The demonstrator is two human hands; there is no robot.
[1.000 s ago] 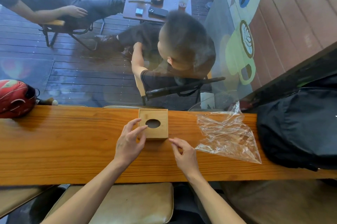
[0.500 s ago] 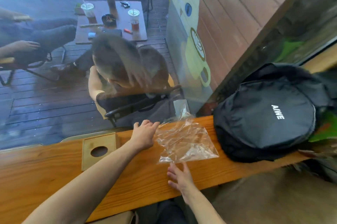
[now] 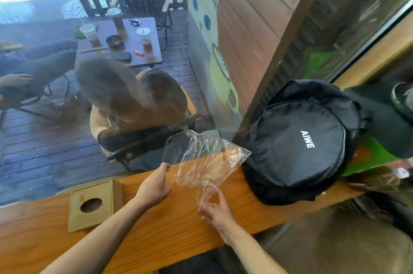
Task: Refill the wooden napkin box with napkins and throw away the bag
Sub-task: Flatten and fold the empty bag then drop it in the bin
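Observation:
The wooden napkin box (image 3: 91,204) stands closed on the wooden counter (image 3: 156,233), its round hole on top, left of both hands. A clear, empty plastic bag (image 3: 207,162) is lifted off the counter, crumpled and tilted up. My right hand (image 3: 218,211) pinches the bag's lower corner between its fingertips. My left hand (image 3: 154,185) hovers with fingers spread just left of the bag, between bag and box, touching neither as far as I can tell.
A black backpack (image 3: 297,151) lies on the counter right of the bag, close to it. A glass pane runs along the counter's far edge; beyond it people sit at a table (image 3: 125,43) with drinks. A cushioned stool (image 3: 335,249) sits below right.
My view swung right. Both hands left the box and went to the bag. My right hand took hold of the bag's corner and lifted it off the counter.

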